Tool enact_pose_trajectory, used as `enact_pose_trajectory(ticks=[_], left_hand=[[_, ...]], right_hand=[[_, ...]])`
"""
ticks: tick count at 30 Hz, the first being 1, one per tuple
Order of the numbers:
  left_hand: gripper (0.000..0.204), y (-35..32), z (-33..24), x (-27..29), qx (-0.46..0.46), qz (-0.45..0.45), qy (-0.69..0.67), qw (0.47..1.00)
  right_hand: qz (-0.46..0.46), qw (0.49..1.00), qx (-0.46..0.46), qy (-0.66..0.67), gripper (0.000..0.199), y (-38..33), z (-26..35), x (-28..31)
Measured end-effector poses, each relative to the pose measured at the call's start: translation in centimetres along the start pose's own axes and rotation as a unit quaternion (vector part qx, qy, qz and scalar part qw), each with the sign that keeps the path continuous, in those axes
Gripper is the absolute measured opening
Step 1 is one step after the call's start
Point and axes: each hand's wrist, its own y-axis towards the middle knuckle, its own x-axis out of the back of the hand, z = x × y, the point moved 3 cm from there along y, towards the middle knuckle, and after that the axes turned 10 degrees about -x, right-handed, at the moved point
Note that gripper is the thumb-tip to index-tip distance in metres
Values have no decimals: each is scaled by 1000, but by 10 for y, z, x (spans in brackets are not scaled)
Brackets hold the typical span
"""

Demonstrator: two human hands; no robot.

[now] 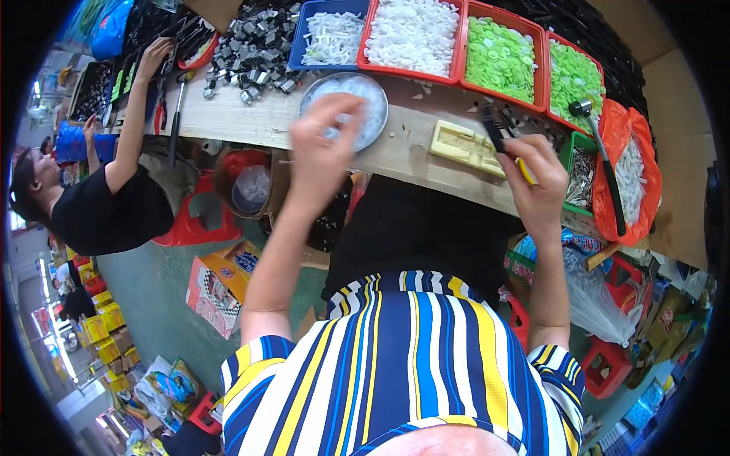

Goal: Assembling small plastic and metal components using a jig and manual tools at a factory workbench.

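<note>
My left hand (325,144) is above the near left edge of a round metal dish (385,114) of small pale, translucent pieces. Its fingers look bent together but are smeared by motion, so whether they hold anything is unclear. My right hand (538,175) is closed around a slim black tool (493,128) with a yellow handle part (526,172) showing below the fingers. The tool's exact kind is hard to make out. Just left of that hand, a cream-yellow block with slots (456,144) lies on the wooden bench (411,159).
A blue bin (303,38) and red bins (461,45) of white and green pieces line the back. Metal parts (251,53) are heaped left of them. A black-handled hammer (608,163) leans by an orange bag (646,190) at right. Another person (106,197) works at left.
</note>
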Motion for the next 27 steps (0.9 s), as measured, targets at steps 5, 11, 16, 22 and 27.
enact_pose_trajectory(ticks=[5, 11, 16, 22, 27], left_hand=[[13, 16, 101, 72, -41, 1, 207, 978], [19, 31, 139, 73, -115, 82, 271, 952], [21, 37, 138, 65, -110, 115, 333, 929], [19, 29, 132, 73, -107, 159, 310, 931], [26, 17, 130, 89, -8, 98, 208, 973]], right_hand=[[117, 967, 100, -206, 14, -7, -23, -18], [121, 954, 124, -244, 15, -5, -29, -29], [123, 950, 135, -252, 16, 2, -27, -34], [147, 948, 147, -242, 9, 2, -33, -38], [161, 959, 124, -196, 12, 5, -36, -32]])
